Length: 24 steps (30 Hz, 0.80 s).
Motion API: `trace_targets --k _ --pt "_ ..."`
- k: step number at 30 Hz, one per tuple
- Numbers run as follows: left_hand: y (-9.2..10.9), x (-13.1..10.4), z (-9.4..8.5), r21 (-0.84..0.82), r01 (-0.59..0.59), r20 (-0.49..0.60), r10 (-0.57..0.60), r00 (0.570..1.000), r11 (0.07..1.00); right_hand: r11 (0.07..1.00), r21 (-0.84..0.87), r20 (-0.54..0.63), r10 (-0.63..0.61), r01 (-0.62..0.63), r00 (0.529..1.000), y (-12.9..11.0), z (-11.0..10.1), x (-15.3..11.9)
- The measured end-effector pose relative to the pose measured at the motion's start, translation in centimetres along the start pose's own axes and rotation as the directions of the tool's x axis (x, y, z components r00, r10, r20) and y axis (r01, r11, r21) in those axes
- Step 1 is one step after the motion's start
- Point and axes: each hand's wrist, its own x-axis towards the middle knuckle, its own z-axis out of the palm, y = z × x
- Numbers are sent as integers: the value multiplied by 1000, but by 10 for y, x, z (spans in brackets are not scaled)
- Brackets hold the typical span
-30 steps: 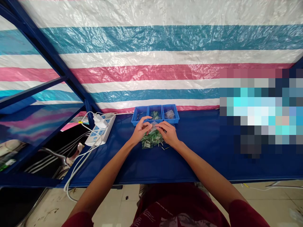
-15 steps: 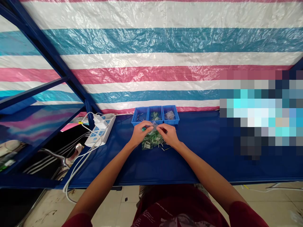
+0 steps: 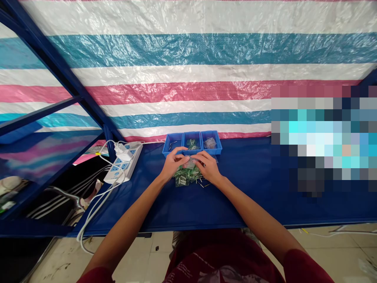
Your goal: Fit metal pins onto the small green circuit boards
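Note:
Between my two hands is a small clear plastic bag (image 3: 191, 162), pinched at its left side by my left hand (image 3: 173, 163) and at its right by my right hand (image 3: 208, 166). What the bag holds is too small to tell. Under my fingers lies a pile of small green-tinted bags (image 3: 182, 180) with light pieces in them, and a few thin metal rods (image 3: 202, 183) lie loose at its right. Just behind my hands stand three joined blue bins (image 3: 192, 142): the left has thin rods, the middle greenish bags, the right clear bags.
A white power strip (image 3: 125, 163) with plugs and cables is on the left of the blue table (image 3: 241, 188). Blue frame bars (image 3: 63, 72) rise at the left, and a striped sheet (image 3: 182, 51) hangs behind. The right side is pixelated.
The clear bag now shows more plainly between my hands. My left fingers have lifted and spread slightly. The whole view has shifted a little.

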Motion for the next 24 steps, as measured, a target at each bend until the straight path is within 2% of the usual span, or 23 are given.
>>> trace_targets --k 2,4,8,13,15,18,21,22,23,24 --pt "0 0 0 3 -22 -10 22 1000 1000 999 17 -36 40 -40 999 -2 -1 1" --pt "0 0 -1 46 -67 -9 68 998 997 988 79 -38 137 -133 990 -4 -3 3" --pt "-2 1 -4 214 -141 18 141 990 967 906 242 69 342 -348 937 -5 -5 5" --pt "-5 0 -1 218 -89 46 80 996 972 792 432 145 411 -432 900 -4 -3 6" --pt "-3 0 -1 212 -85 1 86 996 974 733 493 196 431 -468 881 -3 -4 8" --pt "1 1 -3 219 -100 -104 125 987 971 634 509 381 440 -582 813 -2 -10 11" --pt "2 3 -6 220 -104 -145 137 980 970 545 442 591 420 -712 688 -1 -17 14" --pt "2 3 -6 219 -103 -150 138 979 970 514 427 630 421 -744 653 0 -19 15" --pt "2 3 -6 217 -103 -152 138 979 971 478 439 630 441 -761 640 0 -21 16" --pt "2 3 -6 215 -102 -152 137 979 971 435 481 588 484 -762 648 0 -22 18"
